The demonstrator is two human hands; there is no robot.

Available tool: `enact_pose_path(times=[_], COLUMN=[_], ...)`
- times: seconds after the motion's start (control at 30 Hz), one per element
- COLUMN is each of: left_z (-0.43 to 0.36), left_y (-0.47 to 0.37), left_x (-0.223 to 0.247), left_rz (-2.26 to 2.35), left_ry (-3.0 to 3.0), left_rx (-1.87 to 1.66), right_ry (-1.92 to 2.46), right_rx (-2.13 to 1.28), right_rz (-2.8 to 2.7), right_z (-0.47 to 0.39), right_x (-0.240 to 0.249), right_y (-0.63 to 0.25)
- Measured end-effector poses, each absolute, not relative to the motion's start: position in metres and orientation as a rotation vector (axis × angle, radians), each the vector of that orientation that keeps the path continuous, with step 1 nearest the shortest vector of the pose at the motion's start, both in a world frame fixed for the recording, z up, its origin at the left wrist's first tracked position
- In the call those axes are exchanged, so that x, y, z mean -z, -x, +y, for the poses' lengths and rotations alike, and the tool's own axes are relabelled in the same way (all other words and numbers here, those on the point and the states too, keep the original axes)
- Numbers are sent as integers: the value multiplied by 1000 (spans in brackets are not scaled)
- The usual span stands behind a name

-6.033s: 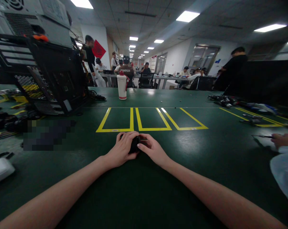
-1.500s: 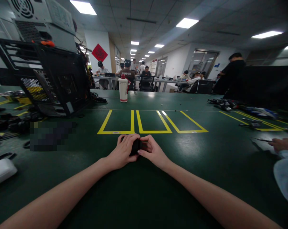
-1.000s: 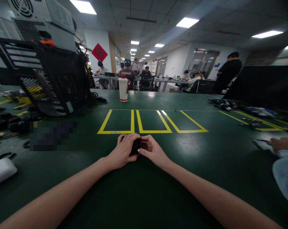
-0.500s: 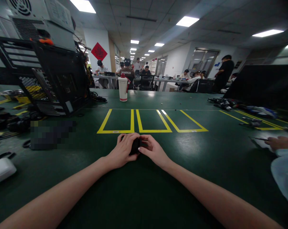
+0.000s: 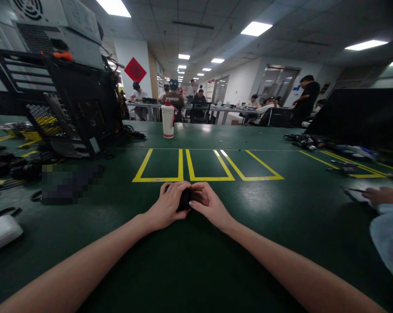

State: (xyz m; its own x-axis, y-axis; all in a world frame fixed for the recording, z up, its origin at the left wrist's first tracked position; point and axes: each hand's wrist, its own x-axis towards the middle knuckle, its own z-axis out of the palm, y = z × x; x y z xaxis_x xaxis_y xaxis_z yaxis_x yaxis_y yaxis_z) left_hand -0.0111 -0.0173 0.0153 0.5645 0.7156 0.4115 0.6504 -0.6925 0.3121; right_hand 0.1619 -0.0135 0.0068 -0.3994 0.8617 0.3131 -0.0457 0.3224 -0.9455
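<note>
black object (image 5: 185, 200) was just short of yellow tape (image 5: 159, 179), under the left hand (image 5: 168, 204), curled over it; the right hand (image 5: 210, 204), half-curled, met its edge, grip unclear. uneven holds could have twisted it. leftward, a computer case (image 5: 95, 115) blocked the view; ahead, a bottle (image 5: 168, 121); rightward, a co-worker's hand (image 5: 380, 196).

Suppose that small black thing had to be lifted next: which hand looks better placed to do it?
Probably the left hand: its fingers drape over the black object, covering much of it, while the right hand reaches only the object's right edge.
</note>
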Motion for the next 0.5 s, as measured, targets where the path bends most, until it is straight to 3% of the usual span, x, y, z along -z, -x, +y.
enact_pose_path(times=[0.5], left_z=[-21], left_y=[11], left_x=[-23], left_rz=[1156], left_ry=[-2671], left_rx=[-746], right_ry=[730], right_rx=[-1240], right_rz=[-1683], right_z=[-17], right_x=[-9], right_y=[-162])
